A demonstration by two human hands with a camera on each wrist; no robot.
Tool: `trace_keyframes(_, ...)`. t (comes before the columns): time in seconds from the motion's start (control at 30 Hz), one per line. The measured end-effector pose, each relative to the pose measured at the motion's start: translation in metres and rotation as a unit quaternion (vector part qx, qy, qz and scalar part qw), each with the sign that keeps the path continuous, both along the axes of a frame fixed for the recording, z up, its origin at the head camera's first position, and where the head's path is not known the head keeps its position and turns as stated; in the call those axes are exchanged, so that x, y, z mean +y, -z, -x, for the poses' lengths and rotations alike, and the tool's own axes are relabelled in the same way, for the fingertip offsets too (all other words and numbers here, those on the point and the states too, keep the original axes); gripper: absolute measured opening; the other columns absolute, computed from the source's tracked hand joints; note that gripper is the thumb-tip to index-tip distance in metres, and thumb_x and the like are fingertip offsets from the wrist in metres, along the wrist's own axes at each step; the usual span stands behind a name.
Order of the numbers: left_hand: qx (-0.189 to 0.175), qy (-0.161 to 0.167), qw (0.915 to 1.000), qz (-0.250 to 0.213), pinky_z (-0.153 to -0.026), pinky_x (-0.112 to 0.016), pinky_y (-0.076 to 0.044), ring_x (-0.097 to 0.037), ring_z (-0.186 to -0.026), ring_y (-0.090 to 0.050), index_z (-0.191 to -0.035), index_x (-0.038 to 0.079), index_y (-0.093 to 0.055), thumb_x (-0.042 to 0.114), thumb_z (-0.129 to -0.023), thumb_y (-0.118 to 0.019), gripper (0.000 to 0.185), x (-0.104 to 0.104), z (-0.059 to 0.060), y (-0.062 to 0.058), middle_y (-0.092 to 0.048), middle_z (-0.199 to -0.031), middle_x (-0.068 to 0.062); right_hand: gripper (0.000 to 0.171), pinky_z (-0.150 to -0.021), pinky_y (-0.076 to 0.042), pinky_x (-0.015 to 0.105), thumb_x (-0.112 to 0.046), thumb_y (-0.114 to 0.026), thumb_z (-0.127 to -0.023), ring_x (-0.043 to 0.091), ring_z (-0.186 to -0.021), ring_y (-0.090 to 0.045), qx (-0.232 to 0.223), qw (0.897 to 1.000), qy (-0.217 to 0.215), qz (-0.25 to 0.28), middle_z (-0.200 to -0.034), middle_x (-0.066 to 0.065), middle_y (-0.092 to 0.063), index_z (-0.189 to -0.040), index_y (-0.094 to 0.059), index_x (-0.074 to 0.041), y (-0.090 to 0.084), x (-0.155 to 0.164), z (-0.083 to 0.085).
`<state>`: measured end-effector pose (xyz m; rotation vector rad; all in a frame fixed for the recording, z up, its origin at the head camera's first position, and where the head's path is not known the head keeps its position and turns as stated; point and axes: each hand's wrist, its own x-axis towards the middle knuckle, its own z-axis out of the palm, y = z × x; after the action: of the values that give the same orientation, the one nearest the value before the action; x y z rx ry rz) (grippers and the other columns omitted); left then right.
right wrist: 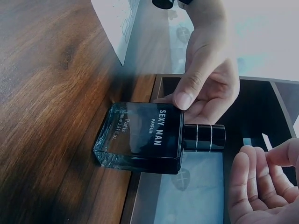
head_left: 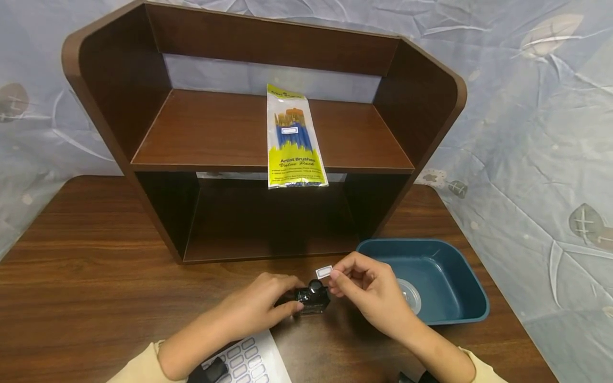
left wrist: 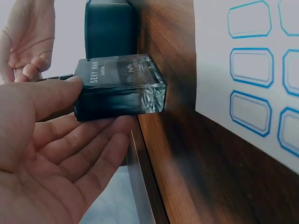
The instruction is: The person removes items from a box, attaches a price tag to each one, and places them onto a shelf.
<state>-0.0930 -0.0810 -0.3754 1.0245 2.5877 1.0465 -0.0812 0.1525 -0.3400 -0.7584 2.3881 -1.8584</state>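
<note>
L hand (head_left: 261, 306) grips a dark perfume bottle (head_left: 311, 299) w/ thumb & fingers curled round its sides; bottle stands on the wood surface (head_left: 86, 276), just in front of the shelf unit (head_left: 258, 133). R hand (head_left: 371, 290) sits right beside the bottle cap, thumb & forefinger pinching a small white label sticker (head_left: 324, 272) above it. Sticker sheet (head_left: 249, 361) lies under the L forearm. Teal bin (head_left: 431, 279) just R of the R hand. Brush pack (head_left: 292, 138) lies on the upper shelf.
</note>
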Motion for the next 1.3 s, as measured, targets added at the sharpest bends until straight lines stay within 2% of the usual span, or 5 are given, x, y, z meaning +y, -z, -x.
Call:
trace_keyframes(0.13,0.015,-0.001,0.9999,0.002,-0.075,-0.022,-0.055,-0.001,-0.083,-0.062,-0.116,0.009,-0.065,0.023,-0.094,-0.063,0.026,0.0003,0.0007,0.0018,-0.072,-0.101,0.002,0.006,-0.067,-0.06,0.032,-0.005,-0.06,-0.094,0.011,-0.075,-0.068,-0.004,1.0,-0.002,0.002,-0.083,0.021,-0.066,-0.093,-0.062,0.0,0.0003,0.0001,0.0003)
trace_keyframes(0.33,0.044,-0.008,0.999,0.001,-0.085,-0.029,-0.057,-0.008,-0.099,-0.067,-0.118,0.009,-0.063,0.021,-0.096,-0.06,0.026,0.0014,0.0002,0.0053,-0.071,-0.109,0.0,0.007,-0.067,-0.06,0.032,-0.005,-0.06,-0.094,0.011,-0.075,-0.068,-0.002,1.0,0.0,0.001,-0.084,0.022,-0.066,-0.094,-0.062,0.002,0.0009,0.0007,0.0011)
trace_keyframes(0.6,0.051,-0.04,0.9978,-0.015,-0.087,-0.031,-0.057,-0.013,-0.102,-0.068,-0.118,0.006,-0.064,0.019,-0.096,-0.059,0.025,0.0034,-0.0028,0.0067,-0.072,-0.111,-0.004,0.009,-0.067,-0.06,0.032,-0.006,-0.06,-0.094,0.012,-0.076,-0.068,-0.008,1.0,-0.003,0.002,-0.086,0.022,-0.067,-0.096,-0.062,0.003,0.0016,0.0013,0.0021)
trace_keyframes(1.0,0.032,-0.078,0.9948,-0.057,-0.085,-0.03,-0.057,-0.01,-0.1,-0.068,-0.115,0.007,-0.066,0.022,-0.096,-0.059,0.025,0.0055,-0.0027,0.0036,-0.072,-0.111,-0.004,0.005,-0.066,-0.06,0.033,-0.007,-0.064,-0.092,0.014,-0.073,-0.069,-0.016,1.0,0.016,-0.004,-0.084,0.017,-0.067,-0.093,-0.064,-0.002,0.0045,0.0021,0.0008)
trace_keyframes(1.3,-0.015,-0.1,0.9889,-0.109,-0.067,-0.018,-0.053,-0.004,-0.076,-0.062,-0.116,0.009,-0.065,0.023,-0.097,-0.059,0.024,0.0075,-0.0026,-0.0015,-0.072,-0.098,-0.002,0.01,-0.056,-0.057,0.031,-0.015,-0.067,-0.091,0.016,-0.065,-0.065,-0.028,0.998,0.039,-0.039,-0.076,0.013,-0.067,-0.09,-0.065,-0.005,0.0057,0.0028,-0.002)
